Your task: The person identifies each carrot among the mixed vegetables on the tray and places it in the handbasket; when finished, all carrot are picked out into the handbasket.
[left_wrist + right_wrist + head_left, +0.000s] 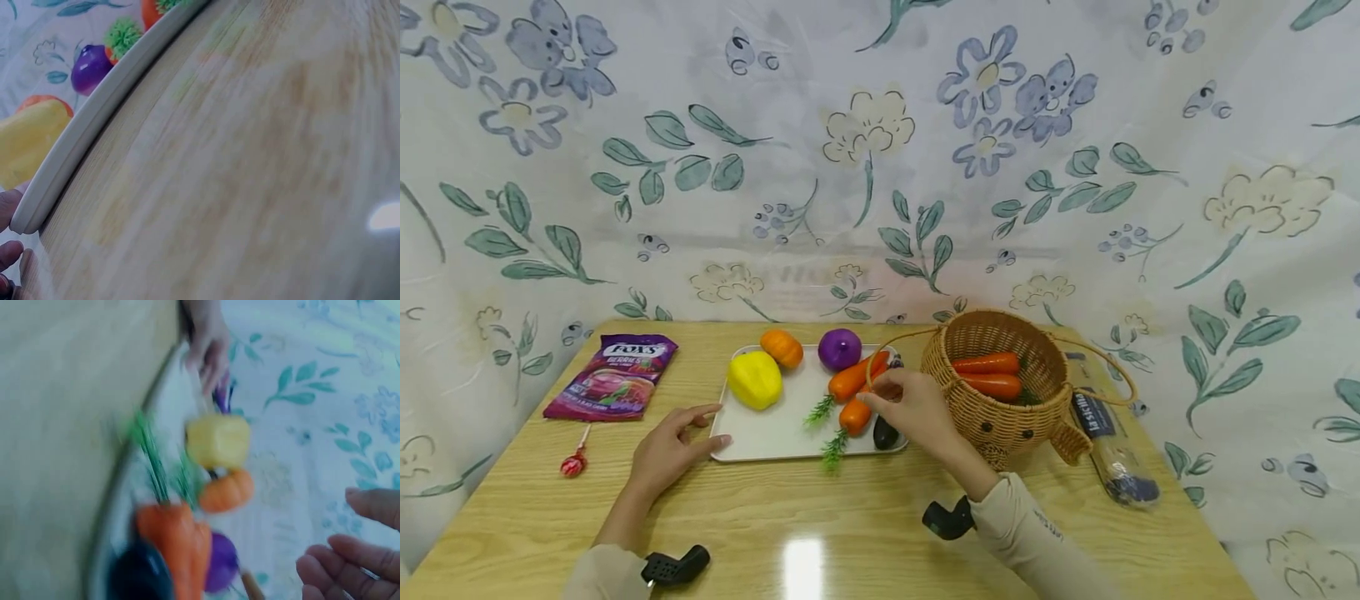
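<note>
Carrots [847, 382] lie on a white tray [752, 433] in the head view, with their green tops pointing to the near side. Next to them are a black vegetable [886, 433] and a purple onion [839, 349]. A small pumpkin [782, 348] and a yellow pepper [755, 380] sit at the left end. The rim probably helps to stop round things rolling off. The left hand [666, 450] touches the tray's left end with its fingers spread, maybe to keep it steady. The right hand [921, 412] is bent over the other end, by the basket [1007, 421]. That basket stands close to the tray, so a short reach would do, and two more carrots [992, 387] lie inside it.

The left wrist view shows fingertips at the tray's corner, touching the rim and not wrapped around any vegetable.

The right wrist view is blurry. The thumb and fingers are loosely bent with a gap between them, and I see nothing in that gap.
</note>
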A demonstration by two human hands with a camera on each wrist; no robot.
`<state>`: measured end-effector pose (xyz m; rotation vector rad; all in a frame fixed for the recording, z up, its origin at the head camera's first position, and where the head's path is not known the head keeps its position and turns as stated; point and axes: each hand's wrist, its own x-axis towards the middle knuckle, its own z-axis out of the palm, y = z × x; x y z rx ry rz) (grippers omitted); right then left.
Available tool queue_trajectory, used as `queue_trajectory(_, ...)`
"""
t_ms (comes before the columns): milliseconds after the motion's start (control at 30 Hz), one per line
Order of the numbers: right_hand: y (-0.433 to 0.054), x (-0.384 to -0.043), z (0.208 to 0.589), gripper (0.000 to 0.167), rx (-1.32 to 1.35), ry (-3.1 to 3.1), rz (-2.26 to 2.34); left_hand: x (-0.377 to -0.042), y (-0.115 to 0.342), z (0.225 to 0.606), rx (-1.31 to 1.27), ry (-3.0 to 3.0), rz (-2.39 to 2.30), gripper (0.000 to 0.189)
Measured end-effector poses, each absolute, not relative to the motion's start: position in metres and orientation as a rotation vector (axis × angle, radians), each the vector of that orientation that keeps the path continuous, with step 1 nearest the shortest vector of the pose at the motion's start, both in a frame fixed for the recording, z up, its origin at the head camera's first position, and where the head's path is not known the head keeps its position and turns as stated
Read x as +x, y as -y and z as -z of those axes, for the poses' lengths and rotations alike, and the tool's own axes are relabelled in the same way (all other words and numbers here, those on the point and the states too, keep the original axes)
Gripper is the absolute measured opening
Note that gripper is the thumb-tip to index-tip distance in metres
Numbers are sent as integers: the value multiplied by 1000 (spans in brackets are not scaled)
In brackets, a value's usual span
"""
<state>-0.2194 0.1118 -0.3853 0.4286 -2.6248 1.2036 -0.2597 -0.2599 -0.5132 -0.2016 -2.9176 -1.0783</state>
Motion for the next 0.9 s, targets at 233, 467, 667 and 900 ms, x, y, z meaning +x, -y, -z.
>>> queue_trajectory(233, -79, -204, 423, 23, 360, 2640, -1227, -259, 261, 513, -175, 2927, 1090, 63)
queue_trajectory(467, -56, -198, 445, 31, 159, 2611, -1137, -260, 260, 512, -178, 2926, 1094, 62)
queue_trajectory(667, -45, -199, 456, 44, 51, 2581, -1076, -260, 259, 509, -169, 2925, 1113, 62)
queue_trajectory(900, -35, -207, 464, 47, -54, 2606, -1014, -259, 259, 510, -156, 2933, 1124, 62)
